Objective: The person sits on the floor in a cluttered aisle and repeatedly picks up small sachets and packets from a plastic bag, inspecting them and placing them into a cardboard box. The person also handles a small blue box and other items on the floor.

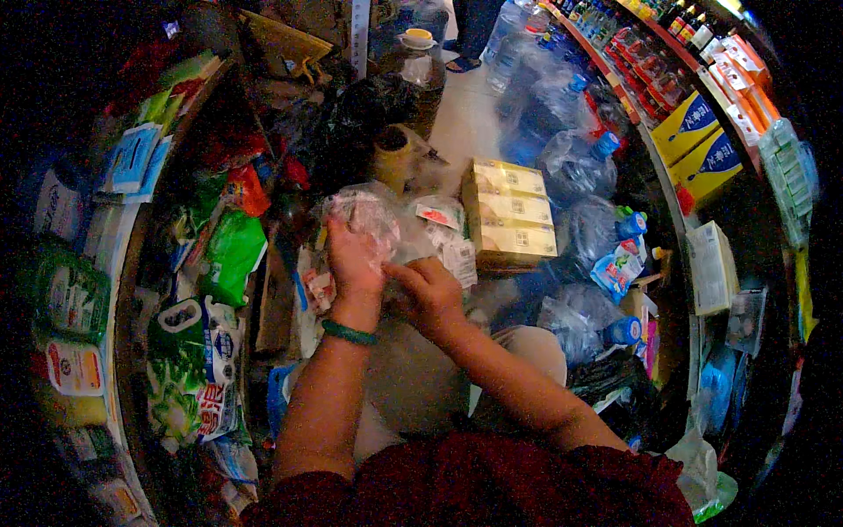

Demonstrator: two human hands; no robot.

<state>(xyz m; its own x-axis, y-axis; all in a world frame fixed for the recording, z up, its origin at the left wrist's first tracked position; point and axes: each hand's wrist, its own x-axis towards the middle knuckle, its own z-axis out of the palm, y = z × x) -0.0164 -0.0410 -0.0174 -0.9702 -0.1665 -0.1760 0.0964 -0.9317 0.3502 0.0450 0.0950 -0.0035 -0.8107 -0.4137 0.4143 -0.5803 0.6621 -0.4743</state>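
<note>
My left hand (355,253), with a green band at its wrist, holds a clear plastic bag (369,204) with something pale pinkish inside. What the bag contains is too blurred to name. My right hand (431,290) is beside it with curled fingers, its fingertips at the bag's lower edge near my left palm. Whether those fingertips pinch the plastic is unclear. Just beyond my right hand lie white packets (459,259) with printed labels. A wrapped bundle of yellow cartons (514,217) stands to the right of them.
Large clear water bottles (583,230) with blue caps line the right side, below shelves of bottles and yellow boxes (705,151). On the left are a green-and-white detergent bag (191,369) and a stocked shelf (125,263). A person's foot (463,64) shows at the aisle's far end.
</note>
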